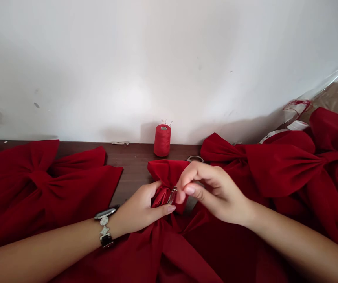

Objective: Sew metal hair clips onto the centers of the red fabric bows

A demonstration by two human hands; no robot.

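My left hand (142, 208) is closed around the gathered middle of a red fabric bow (169, 171), its thumb pressing near a small silver metal hair clip (172, 195) that lies against the bow's knot. Just right of the clip, my right hand (210, 190) is closed, thumb and forefinger tips pinched together. Whatever the pinch holds is too small to make out. Long red tails of the bow spread below both hands.
A spool of red thread (162, 140) with several needles in its top stands by the wall. Another metal clip (120, 143) lies to its left. Scissors (195, 158) show only a handle loop. More red bows (41, 179) lie at both sides.
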